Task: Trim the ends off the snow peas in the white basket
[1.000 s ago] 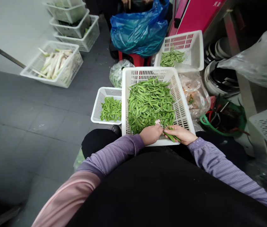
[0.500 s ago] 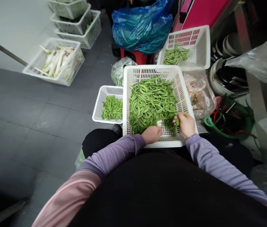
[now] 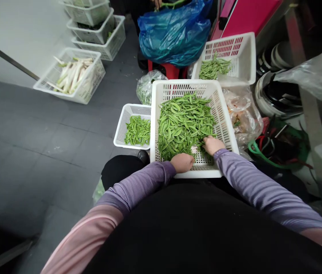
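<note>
A large white plastic basket (image 3: pixel 229 129) in front of my body holds a broad heap of green snow peas (image 3: pixel 185 118). My left hand (image 3: pixel 182 163) is closed low over the near edge of the heap, and whatever lies within its fingers is hidden. Just to its right, my right hand (image 3: pixel 213 145) has its fingers bent together on pods at the heap's right edge; the fingertips are partly covered. Between the hands, a small pale piece (image 3: pixel 194 150) lies near the bare slotted floor of the basket.
A smaller white basket (image 3: pixel 118 129) with pods adjoins on the left. Beyond are a blue plastic bag (image 3: pixel 175 34), a basket (image 3: pixel 243 57) with green beans and a basket (image 3: pixel 88 91) of white-stemmed vegetables. A green-rimmed container (image 3: pixel 263 156) and clear bags (image 3: pixel 243 108) stand right.
My right hand has moved left and down into the pods from above the basket's right side, where it held a green pod. My left hand stays almost in place. The view has shifted slightly.
</note>
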The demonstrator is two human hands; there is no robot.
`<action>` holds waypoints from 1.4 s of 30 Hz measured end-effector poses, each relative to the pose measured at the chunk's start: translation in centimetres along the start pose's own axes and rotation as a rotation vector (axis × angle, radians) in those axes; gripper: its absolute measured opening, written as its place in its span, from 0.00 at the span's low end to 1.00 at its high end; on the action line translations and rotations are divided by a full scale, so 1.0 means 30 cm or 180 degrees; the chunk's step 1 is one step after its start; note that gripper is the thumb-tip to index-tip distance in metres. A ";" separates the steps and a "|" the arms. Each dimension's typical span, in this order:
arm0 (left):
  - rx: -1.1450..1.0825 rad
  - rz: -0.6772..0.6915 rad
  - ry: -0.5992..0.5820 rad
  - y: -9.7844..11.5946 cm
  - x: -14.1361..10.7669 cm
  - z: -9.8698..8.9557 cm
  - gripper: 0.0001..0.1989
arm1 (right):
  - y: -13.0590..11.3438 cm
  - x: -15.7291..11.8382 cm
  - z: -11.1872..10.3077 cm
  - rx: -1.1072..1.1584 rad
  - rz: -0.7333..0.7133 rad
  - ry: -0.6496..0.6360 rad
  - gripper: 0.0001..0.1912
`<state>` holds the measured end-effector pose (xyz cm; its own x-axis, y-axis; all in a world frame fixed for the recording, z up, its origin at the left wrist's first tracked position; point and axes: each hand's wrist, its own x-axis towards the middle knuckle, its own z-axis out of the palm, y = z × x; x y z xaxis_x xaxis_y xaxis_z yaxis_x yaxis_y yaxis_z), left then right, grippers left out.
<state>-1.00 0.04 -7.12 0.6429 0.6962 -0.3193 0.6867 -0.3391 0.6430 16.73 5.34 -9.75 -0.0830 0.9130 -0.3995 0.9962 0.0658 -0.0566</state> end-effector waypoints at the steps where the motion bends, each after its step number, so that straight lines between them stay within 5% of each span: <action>1: -0.0231 -0.0148 0.0099 0.005 0.000 -0.011 0.09 | 0.004 -0.020 -0.009 -0.0146 -0.0023 0.0086 0.11; 5: -0.1746 -0.0869 -0.0009 0.033 0.007 -0.047 0.12 | -0.014 -0.137 -0.048 -0.0734 -0.0427 0.0624 0.13; 7: -0.2074 -0.0885 0.0001 0.045 0.009 -0.054 0.13 | -0.038 -0.194 -0.061 -0.0796 -0.0805 0.0715 0.13; 13: -0.0855 -0.0057 0.0625 0.041 -0.007 -0.058 0.09 | -0.059 -0.285 -0.082 -0.0784 -0.1416 0.0848 0.11; 18: -0.1741 -0.0366 -0.0317 0.040 -0.038 -0.098 0.08 | -0.030 -0.308 -0.092 -0.0379 -0.1831 0.0860 0.15; 20: -0.2342 -0.0372 -0.0592 0.051 -0.050 -0.111 0.08 | -0.031 -0.318 -0.092 0.0245 -0.1768 0.0921 0.14; 24: -0.2491 -0.0076 -0.0283 0.066 -0.056 -0.106 0.08 | -0.063 -0.344 -0.094 0.1881 -0.1184 0.0968 0.08; 28: -0.0751 -0.0309 0.0093 0.031 -0.035 -0.068 0.09 | -0.090 -0.357 -0.114 0.3531 -0.0219 0.0841 0.10; 32: 0.0406 -0.0589 -0.0384 -0.006 -0.024 -0.040 0.09 | -0.080 -0.349 -0.140 0.4871 0.0144 0.1027 0.14; 37: -0.0365 0.0311 0.0211 0.038 -0.036 -0.074 0.20 | -0.073 -0.349 -0.118 0.4948 0.0319 0.0585 0.18; 40: -0.0330 0.0492 0.0064 0.067 -0.040 -0.101 0.13 | -0.066 -0.352 -0.107 0.4427 0.0285 0.0429 0.17; 42: 0.0057 0.0478 -0.0062 0.072 -0.041 -0.105 0.15 | -0.050 -0.352 -0.118 0.3520 0.0073 0.0823 0.15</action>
<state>-1.38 0.44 -3.16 0.7452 0.6244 -0.2339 0.5880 -0.4500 0.6721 16.22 -2.97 -2.23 0.0705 0.9736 -0.2173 0.4180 -0.2267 -0.8797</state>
